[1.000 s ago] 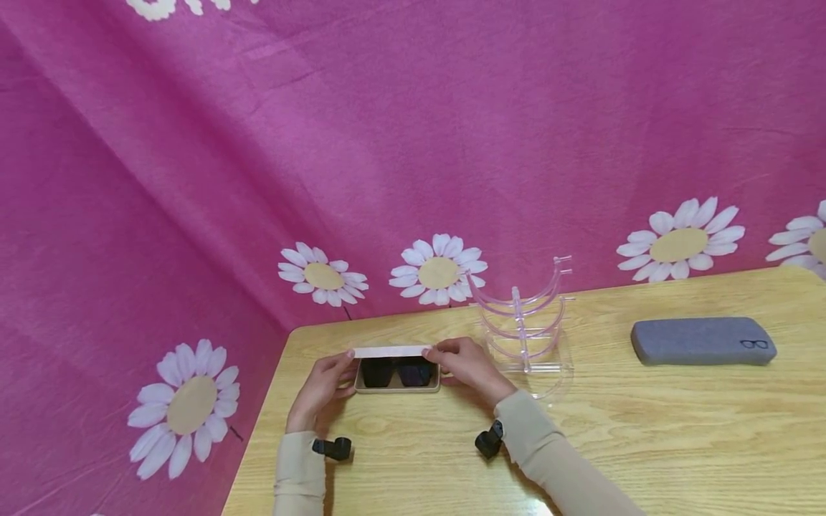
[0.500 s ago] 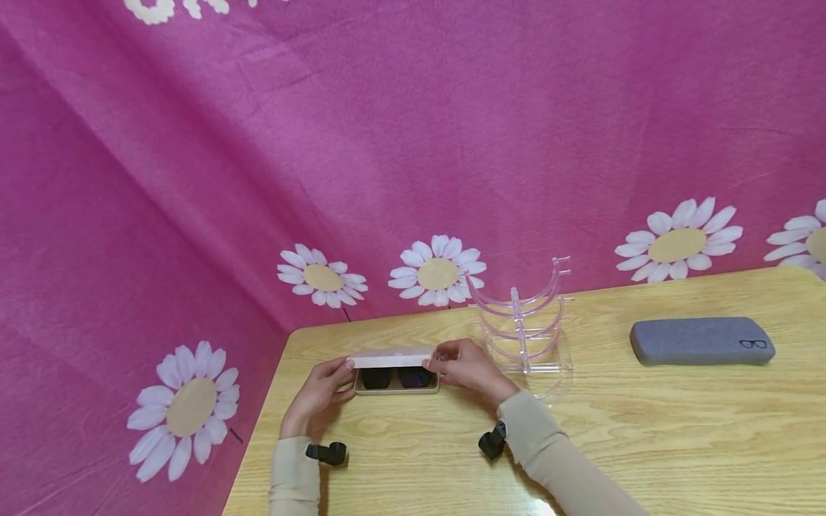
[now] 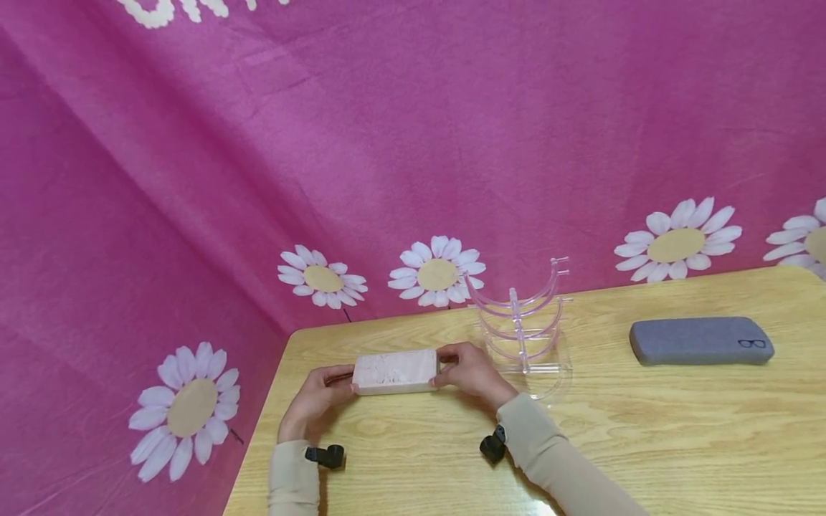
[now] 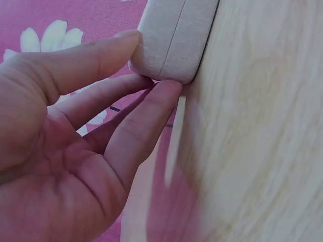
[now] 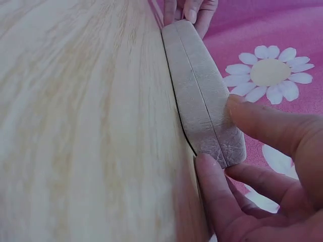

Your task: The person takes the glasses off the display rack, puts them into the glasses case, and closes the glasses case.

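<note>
A pale pinkish-beige glasses case lies closed on the table, its lid down and only a thin seam showing along the front. My left hand holds its left end, thumb on the lid and fingertips low at the end, as the left wrist view shows. At the other end my right hand grips the case in the same way, thumb on the lid's front edge and fingers at the bottom corner. The sunglasses seen earlier are hidden inside.
A clear, pink-tinted tiered display stand stands just behind and right of my right hand. Farther right lies a grey glasses case with a glasses drawing. A magenta cloth with daisies hangs behind the wooden table.
The case's lid has come down from partly raised to closed, covering the dark sunglasses. Both hands have stayed at its ends, thumbs moving down with the lid.
</note>
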{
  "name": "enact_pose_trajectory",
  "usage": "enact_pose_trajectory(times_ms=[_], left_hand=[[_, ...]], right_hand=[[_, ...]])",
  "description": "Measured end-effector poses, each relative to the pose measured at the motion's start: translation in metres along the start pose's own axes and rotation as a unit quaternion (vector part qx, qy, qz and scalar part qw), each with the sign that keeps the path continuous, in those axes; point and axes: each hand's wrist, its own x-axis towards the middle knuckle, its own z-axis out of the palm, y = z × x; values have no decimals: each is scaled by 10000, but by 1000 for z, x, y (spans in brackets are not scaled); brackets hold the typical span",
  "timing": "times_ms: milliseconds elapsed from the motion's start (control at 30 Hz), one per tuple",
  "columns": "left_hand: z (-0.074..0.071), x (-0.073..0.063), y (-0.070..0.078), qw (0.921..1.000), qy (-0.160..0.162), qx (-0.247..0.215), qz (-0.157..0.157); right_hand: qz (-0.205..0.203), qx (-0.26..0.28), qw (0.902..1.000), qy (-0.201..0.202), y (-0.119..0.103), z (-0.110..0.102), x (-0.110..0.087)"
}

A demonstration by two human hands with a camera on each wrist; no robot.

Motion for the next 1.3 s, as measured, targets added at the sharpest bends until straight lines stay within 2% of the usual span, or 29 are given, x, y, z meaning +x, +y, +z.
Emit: enact_pose_trajectory(times_ms=[100,267,400,667,733,867,967,1133,1233,1300], left_hand=[[-2,1,1,9994,-44,297,194],[-5,2,1,9980,-191,482,353],[-5,1,0,9983,-210,426,341],[-7,-1,-2,9987,-6,384,346],[-7,-1,-2,9988,69,419,243],[-5,0,2,9982,527,263,-87],[-3,-2,8,9945,987,345,-40],[4,-12,25,9800,1606,1072,479],[15,-17,37,9667,1954,1410,867],[26,-21,44,9594,2054,1528,1181]], right_hand=[[15,85,10000,9,-2,1,-1],[27,-42,9999,99,-3,3,0],[52,-59,9999,117,-1,5,1],[-87,-61,9998,159,-2,8,2],[-122,-15,9998,141,-2,9,1],[-171,-97,9997,155,-1,10,-2],[-195,-257,9994,153,-1,10,-9],[-282,-549,9981,73,-3,9,-24],[-494,-768,9958,-64,-7,5,-36],[-716,-881,9932,-244,-10,0,-46]])
